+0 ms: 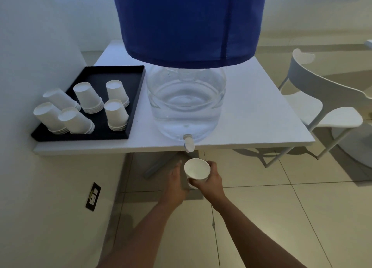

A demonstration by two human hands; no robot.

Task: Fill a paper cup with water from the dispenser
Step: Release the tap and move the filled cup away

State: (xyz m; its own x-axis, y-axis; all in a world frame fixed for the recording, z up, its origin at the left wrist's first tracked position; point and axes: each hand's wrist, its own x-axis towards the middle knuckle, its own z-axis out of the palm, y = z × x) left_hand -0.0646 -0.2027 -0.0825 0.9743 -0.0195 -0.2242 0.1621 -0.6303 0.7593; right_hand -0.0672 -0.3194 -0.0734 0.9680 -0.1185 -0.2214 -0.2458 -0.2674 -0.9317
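A clear glass water dispenser stands on the white table, its upper bottle covered by a blue cloth. Its white tap juts over the table's front edge. My right hand grips a white paper cup upright, just below and slightly in front of the tap; the cup looks empty. My left hand hovers beside the cup's left side, fingers extended, holding nothing.
A black tray on the table's left holds several stacks of upside-down paper cups. A wall runs along the left with a socket low down. A white chair stands to the right on the tiled floor.
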